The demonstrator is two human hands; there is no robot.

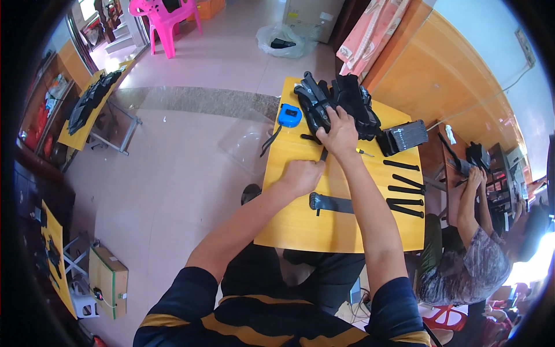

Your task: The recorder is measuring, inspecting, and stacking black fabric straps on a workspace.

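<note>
On the yellow table (277, 234), a pile of black padded gear with straps (313, 95) lies toward the far edge. My right hand (341, 136) reaches over its near side, thumb and fingers bent round a black padded piece. Just nearer and to the left, my left hand (303, 176) is closed on a black strap (323, 155) that runs up toward the right hand. The strap's far end is hidden. Beside the pile on the left sits a blue tape measure (289, 115) with a dark wrist cord. A small yellow-handled tool (364, 152) lies by my right wrist.
Several short black straps (406, 188) lie at the table's right. Behind them stands a dark ribbed block-shaped stack (403, 137). A wider dark strap (335, 203) crosses under my right forearm. A co-worker (468, 260) sits at another table on the right. A pink chair (166, 20) stands far left.
</note>
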